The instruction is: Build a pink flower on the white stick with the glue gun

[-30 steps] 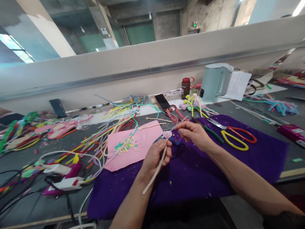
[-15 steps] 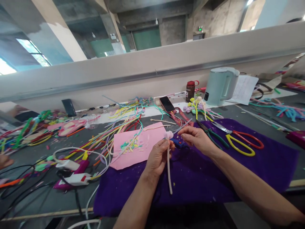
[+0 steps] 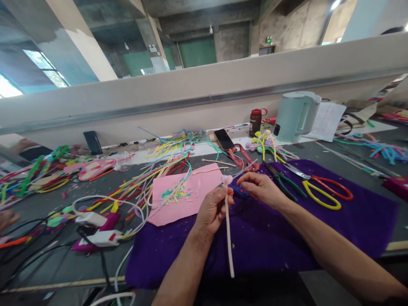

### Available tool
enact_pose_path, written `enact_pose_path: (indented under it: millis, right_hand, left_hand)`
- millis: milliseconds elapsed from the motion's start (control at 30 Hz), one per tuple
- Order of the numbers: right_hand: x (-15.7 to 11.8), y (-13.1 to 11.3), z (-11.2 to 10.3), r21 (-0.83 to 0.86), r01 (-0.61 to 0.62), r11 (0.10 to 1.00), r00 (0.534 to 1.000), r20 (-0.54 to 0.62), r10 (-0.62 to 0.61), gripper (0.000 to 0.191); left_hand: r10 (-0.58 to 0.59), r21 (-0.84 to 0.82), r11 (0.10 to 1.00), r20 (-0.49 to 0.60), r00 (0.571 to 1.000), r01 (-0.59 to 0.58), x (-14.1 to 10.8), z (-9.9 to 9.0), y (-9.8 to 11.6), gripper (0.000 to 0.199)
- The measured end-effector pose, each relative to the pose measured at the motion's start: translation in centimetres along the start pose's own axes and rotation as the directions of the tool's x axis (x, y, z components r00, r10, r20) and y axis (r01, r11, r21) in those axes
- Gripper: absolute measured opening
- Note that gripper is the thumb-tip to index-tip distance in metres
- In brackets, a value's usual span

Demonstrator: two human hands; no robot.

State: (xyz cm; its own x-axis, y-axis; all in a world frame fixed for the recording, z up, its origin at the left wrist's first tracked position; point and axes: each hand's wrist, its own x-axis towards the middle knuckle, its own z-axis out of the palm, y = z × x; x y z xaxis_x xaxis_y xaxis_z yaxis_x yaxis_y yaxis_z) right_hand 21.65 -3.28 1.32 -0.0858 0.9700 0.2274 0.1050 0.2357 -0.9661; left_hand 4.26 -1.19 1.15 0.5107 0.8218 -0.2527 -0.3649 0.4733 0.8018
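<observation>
Between the fingertips of my left hand [image 3: 212,210] is a pipe-cleaner flower with a fluffy pale lilac head [image 3: 226,179] and a cream stem [image 3: 229,240] that hangs down over the purple cloth. My right hand [image 3: 263,189] is just to the right of the flower head, thumb and fingers pressed together; whatever is in that pinch is hidden. A thin lilac pipe cleaner [image 3: 250,165] shows just beyond its knuckles. Behind and between both hands lies a blue tool [image 3: 239,191], partly covered.
Green-handled pliers [image 3: 288,187] and red-and-yellow scissors [image 3: 321,193] lie right on the purple cloth [image 3: 264,246]. A pink sheet [image 3: 178,208] holds cut bits. Behind are a phone [image 3: 224,139], bottle [image 3: 255,123] and kettle [image 3: 295,117]. Cords and power strips [image 3: 98,240] lie left, near another person's hand [image 3: 8,220].
The flower has tilted in my left hand, and its stem now reaches lower and slightly further right. My right hand has barely moved. The other person's hand at far left shifted slightly.
</observation>
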Motion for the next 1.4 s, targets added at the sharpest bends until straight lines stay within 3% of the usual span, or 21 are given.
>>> enact_pose_path:
  millis: [333, 533, 900, 1100, 1267, 1400]
  right_hand:
    - [-0.1, 0.0, 0.2, 0.001, -0.022, 1.0, 0.993, 0.117, 0.022, 0.021]
    - [-0.6, 0.2, 0.1, -0.093, -0.07, 0.993, 0.997, -0.04, 0.067, 0.021]
    - [0.1, 2.2, 0.2, -0.072, -0.151, 0.986, 0.985, -0.092, 0.145, 0.024]
    - [2.5, 1.2, 2.7, -0.226, -0.153, 0.962, 0.988, -0.008, 0.155, 0.019]
    - [5.3, 1.6, 5.4, -0.378, 0.028, 0.925, 0.987, 0.156, 0.033, 0.015]
    - [7.3, 2.5, 6.9, -0.48, 0.097, 0.872, 0.968, 0.25, 0.03, 0.017]
  left_hand:
    - [0.034, 0.059, 0.998, 0.017, 0.999, -0.035, 0.0, 0.0, 0.0, 0.028]
    - [0.044, 0.062, 0.997, 0.117, 0.992, -0.051, -0.4, 0.2, -0.3, 0.028]
    - [0.08, -0.026, 0.997, 0.259, 0.963, -0.076, -1.3, 0.0, -0.2, 0.028]
    - [0.018, 0.018, 0.999, 0.355, 0.935, -0.026, -2.4, -1.6, 0.8, 0.025]
    - [0.064, -0.006, 0.998, 0.218, 0.974, -0.065, -2.4, -4.2, 1.9, 0.024]
    - [0.069, -0.064, 0.996, 0.242, 0.968, -0.055, -2.7, -4.4, 1.6, 0.025]
